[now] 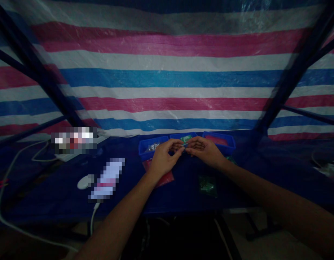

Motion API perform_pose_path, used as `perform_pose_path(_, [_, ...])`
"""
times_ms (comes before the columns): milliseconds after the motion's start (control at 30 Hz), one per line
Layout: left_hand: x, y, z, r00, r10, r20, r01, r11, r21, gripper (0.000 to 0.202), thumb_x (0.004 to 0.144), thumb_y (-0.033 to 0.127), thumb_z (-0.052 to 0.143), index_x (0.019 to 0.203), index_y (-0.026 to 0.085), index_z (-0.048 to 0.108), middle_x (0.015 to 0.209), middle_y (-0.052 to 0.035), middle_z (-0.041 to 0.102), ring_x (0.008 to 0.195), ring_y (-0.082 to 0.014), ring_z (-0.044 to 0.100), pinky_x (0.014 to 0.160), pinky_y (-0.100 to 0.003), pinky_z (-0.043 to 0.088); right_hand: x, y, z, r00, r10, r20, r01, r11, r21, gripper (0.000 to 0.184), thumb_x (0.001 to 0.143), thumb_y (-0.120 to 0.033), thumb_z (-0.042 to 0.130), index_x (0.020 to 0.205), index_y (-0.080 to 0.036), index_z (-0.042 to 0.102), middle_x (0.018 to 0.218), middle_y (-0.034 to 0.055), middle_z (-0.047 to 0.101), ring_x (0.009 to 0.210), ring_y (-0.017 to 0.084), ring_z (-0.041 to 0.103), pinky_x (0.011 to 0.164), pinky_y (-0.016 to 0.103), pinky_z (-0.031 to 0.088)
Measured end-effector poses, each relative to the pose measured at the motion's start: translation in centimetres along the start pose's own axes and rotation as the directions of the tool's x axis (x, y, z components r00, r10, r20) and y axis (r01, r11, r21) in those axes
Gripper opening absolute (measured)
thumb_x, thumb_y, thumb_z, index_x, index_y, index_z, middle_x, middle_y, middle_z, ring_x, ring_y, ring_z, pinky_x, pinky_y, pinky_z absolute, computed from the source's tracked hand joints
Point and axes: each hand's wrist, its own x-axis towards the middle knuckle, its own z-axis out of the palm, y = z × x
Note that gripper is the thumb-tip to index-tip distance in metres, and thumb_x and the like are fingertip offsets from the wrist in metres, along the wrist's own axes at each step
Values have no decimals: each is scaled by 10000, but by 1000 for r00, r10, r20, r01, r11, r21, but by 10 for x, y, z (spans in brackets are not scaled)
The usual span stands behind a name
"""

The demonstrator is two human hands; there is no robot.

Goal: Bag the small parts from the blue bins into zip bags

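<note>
My left hand (167,154) and my right hand (204,150) meet above the blue table, fingertips curled toward each other in a pinch. Between them shows a sliver of something small and pale, too dim to name. Just behind the hands stand three blue bins. Small silvery pieces lie in the left bin (141,149), a green item (186,138) shows in the middle one, and red material (216,140) fills part of the right bin (232,144). A red packet (166,179) lies partly under my left wrist. Nearer the front edge is a clear bag with green pieces (207,186).
On the left lie a blurred-out phone (108,178) with a white cable, a round white object (86,181) and a white power strip (66,155). Blue frame posts (287,86) rise at both sides before a striped plastic sheet (167,77).
</note>
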Motion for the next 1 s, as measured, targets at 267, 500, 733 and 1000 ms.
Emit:
perform_pose_path(267, [1, 1, -4, 999, -1, -49, 7, 991, 136, 71, 916, 236, 662, 977, 207, 685, 888, -26, 749, 789, -181, 713, 740, -321, 582, 0, -3, -4, 998, -57, -28, 50, 973, -223, 396, 884, -443, 741, 1206, -237, 638, 1034, 55, 734, 836, 180, 696, 655, 303, 561])
perform_pose_path(500, [0, -18, -42, 982, 75, -173, 65, 725, 686, 207, 942, 178, 561, 1067, 233, 715, 1130, -94, 706, 1124, -298, 617, 1022, -474, 507, -2, -20, -17, 967, -225, 118, 242, 673, -699, 308, 980, -346, 617, 1262, -226, 636, 1033, 72, 737, 866, 214, 683, 776, 363, 532])
perform_pose_path(733, [-3, -37, -50, 984, -118, -132, 176, 583, 793, 284, 961, 239, 488, 998, 178, 762, 1081, -145, 702, 1018, -317, 606, 934, -496, 517, -7, -32, -32, 895, 141, 422, 238, 649, -722, 445, 758, -609, 827, 964, -225, 738, 983, 50, 728, 887, 225, 663, 782, 331, 505])
perform_pose_path(1000, [-2, -22, -38, 984, 5, -180, 135, 637, 759, 282, 994, 323, 518, 1141, 192, 720, 1195, -140, 688, 1173, -344, 567, 981, -519, 480, -13, -30, -39, 741, 340, 579, 177, 733, -657, 697, 603, -568, 934, 1182, -249, 711, 1113, 37, 670, 995, 229, 637, 838, 307, 500])
